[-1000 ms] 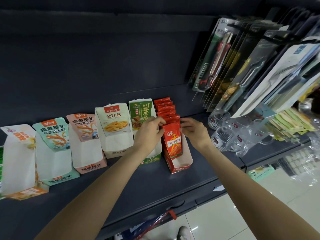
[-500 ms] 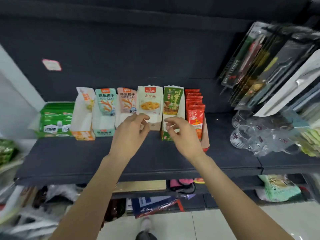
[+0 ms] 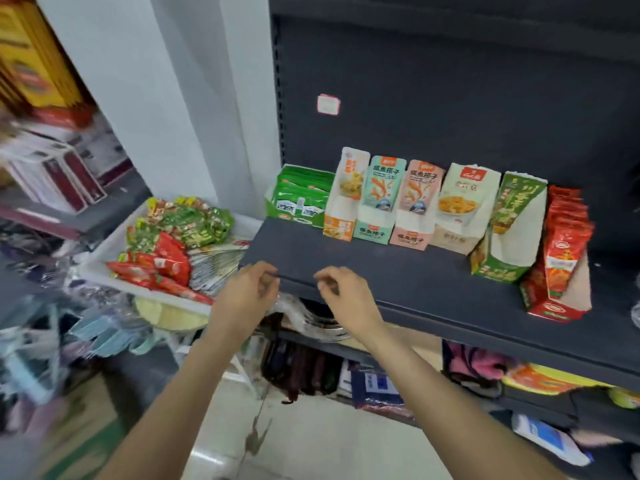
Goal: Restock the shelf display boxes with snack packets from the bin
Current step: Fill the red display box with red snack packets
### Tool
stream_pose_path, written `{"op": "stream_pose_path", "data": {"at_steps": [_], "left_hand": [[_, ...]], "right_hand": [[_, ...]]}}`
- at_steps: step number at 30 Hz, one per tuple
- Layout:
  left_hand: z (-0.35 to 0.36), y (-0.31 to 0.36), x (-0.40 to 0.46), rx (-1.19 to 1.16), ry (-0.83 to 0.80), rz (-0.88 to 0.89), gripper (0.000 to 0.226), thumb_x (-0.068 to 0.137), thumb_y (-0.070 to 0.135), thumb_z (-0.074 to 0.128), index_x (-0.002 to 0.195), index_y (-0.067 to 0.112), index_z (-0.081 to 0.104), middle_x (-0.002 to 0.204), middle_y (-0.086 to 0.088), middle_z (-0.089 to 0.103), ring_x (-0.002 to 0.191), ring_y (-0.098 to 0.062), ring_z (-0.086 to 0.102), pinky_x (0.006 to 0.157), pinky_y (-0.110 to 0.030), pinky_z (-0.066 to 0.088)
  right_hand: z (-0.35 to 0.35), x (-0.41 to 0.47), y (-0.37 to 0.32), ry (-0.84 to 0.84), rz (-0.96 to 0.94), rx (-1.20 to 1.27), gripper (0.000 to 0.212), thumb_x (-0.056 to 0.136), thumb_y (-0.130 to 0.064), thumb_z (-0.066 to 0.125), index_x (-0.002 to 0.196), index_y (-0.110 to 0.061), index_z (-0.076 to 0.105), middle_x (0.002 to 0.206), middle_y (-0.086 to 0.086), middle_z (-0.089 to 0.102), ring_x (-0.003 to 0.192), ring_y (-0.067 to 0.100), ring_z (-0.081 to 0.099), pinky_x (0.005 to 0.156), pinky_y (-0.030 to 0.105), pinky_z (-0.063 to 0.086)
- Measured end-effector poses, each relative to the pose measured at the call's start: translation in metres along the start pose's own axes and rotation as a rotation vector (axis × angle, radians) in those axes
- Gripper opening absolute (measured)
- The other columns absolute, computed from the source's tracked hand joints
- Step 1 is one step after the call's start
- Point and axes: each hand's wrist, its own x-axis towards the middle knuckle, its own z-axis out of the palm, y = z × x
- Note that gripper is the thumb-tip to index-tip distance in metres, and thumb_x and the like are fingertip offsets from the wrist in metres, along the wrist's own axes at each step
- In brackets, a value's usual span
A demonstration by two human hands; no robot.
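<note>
White bin (image 3: 104, 261), left-centre of frame, is holding green and red snack packets (image 3: 173, 237) in a heap. Display boxes (image 3: 415, 206) are standing in a row on the dark shelf (image 3: 381, 271), right of the bin; the rightmost red box (image 3: 557, 271) is carrying red packets. Left hand (image 3: 246, 299) and right hand (image 3: 349, 299) are hovering at the shelf's front edge, fingers loosely curled, each grip holding nothing.

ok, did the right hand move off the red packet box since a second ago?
Yes. The right hand has come away from the red packet box, leftward and toward the shelf's front edge, and looks empty.
</note>
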Motion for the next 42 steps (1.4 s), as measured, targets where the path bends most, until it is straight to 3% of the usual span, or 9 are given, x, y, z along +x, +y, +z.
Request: {"op": "stream_pose_path", "data": {"at_steps": [4, 12, 16, 20, 23, 26, 32, 37, 42], "left_hand": [[-0.054, -0.086, 0.014, 0.038, -0.050, -0.071, 0.022, 0.091, 0.020, 0.057, 0.112, 0.015, 0.061, 0.092, -0.003, 0.067, 0.084, -0.022, 0.063, 0.068, -0.033, 0.050], [-0.122, -0.213, 0.049, 0.051, -0.142, -0.055, 0.029, 0.090, 0.020, 0.061, 0.118, 0.011, 0.060, 0.111, -0.009, 0.064, 0.099, -0.026, 0.060, 0.083, -0.038, 0.049], [-0.131, -0.250, 0.076, 0.136, -0.195, -0.068, 0.043, 0.092, 0.024, 0.058, 0.133, 0.013, 0.049, 0.131, -0.011, 0.054, 0.119, -0.029, 0.049, 0.095, -0.038, 0.041], [-0.130, -0.274, 0.105, 0.187, -0.267, -0.078, 0.055, 0.092, 0.032, 0.058, 0.142, 0.019, 0.038, 0.139, -0.009, 0.047, 0.126, -0.028, 0.043, 0.100, -0.039, 0.037], [-0.127, -0.292, 0.122, 0.226, -0.342, -0.085, 0.060, 0.091, 0.038, 0.058, 0.143, 0.021, 0.036, 0.144, -0.007, 0.042, 0.129, -0.028, 0.040, 0.104, -0.039, 0.034], [-0.124, -0.310, 0.132, 0.237, -0.390, -0.087, 0.058, 0.091, 0.045, 0.055, 0.141, 0.020, 0.040, 0.148, -0.006, 0.037, 0.133, -0.027, 0.036, 0.110, -0.041, 0.029], [-0.129, -0.328, 0.139, 0.288, -0.442, 0.021, 0.048, 0.090, 0.038, 0.058, 0.134, 0.022, 0.050, 0.143, -0.003, 0.044, 0.132, -0.026, 0.037, 0.112, -0.049, 0.026], [-0.136, -0.339, 0.149, 0.182, -0.404, 0.121, 0.031, 0.086, 0.025, 0.067, 0.117, 0.021, 0.065, 0.123, -0.002, 0.058, 0.116, -0.024, 0.048, 0.099, -0.042, 0.039], [-0.137, -0.338, 0.158, 0.151, -0.414, 0.201, 0.017, 0.083, 0.022, 0.069, 0.100, 0.018, 0.070, 0.106, 0.001, 0.060, 0.103, -0.020, 0.052, 0.090, -0.044, 0.047]], "right_hand": [[0.069, 0.032, -0.054, -0.028, 0.020, 0.009, 0.022, 0.096, -0.016, 0.050, 0.115, -0.016, 0.062, 0.107, 0.002, 0.060, 0.092, 0.014, 0.060, 0.085, 0.029, 0.048], [0.163, 0.087, -0.122, -0.017, 0.130, 0.072, 0.026, 0.095, -0.016, 0.051, 0.120, -0.015, 0.060, 0.115, 0.003, 0.060, 0.093, 0.010, 0.056, 0.078, 0.018, 0.041], [0.190, 0.120, -0.136, -0.051, 0.141, 0.055, 0.037, 0.095, -0.014, 0.052, 0.132, -0.014, 0.051, 0.128, 0.005, 0.057, 0.112, 0.018, 0.055, 0.094, 0.027, 0.042], [0.218, 0.155, -0.137, -0.123, 0.156, 0.024, 0.046, 0.095, -0.015, 0.053, 0.140, -0.014, 0.042, 0.140, 0.008, 0.048, 0.129, 0.023, 0.044, 0.107, 0.034, 0.035], [0.238, 0.176, -0.132, -0.189, 0.176, -0.020, 0.044, 0.095, -0.017, 0.052, 0.138, -0.014, 0.044, 0.141, 0.008, 0.047, 0.129, 0.023, 0.044, 0.105, 0.032, 0.032], [0.252, 0.187, -0.131, -0.198, 0.189, -0.047, 0.039, 0.093, -0.021, 0.058, 0.131, -0.014, 0.053, 0.129, 0.009, 0.054, 0.116, 0.024, 0.052, 0.095, 0.030, 0.038], [0.264, 0.197, -0.134, -0.102, 0.295, -0.105, 0.026, 0.086, -0.016, 0.067, 0.112, -0.013, 0.064, 0.109, 0.004, 0.065, 0.100, 0.019, 0.060, 0.086, 0.033, 0.049], [0.265, 0.200, -0.136, -0.059, 0.364, -0.026, 0.012, 0.088, -0.011, 0.063, 0.098, -0.015, 0.068, 0.098, 0.003, 0.070, 0.092, 0.017, 0.063, 0.082, 0.032, 0.051], [0.261, 0.201, -0.142, 0.079, 0.421, 0.009, 0.013, 0.088, -0.009, 0.062, 0.083, -0.020, 0.067, 0.091, 0.002, 0.071, 0.088, 0.016, 0.064, 0.082, 0.034, 0.052]]}}
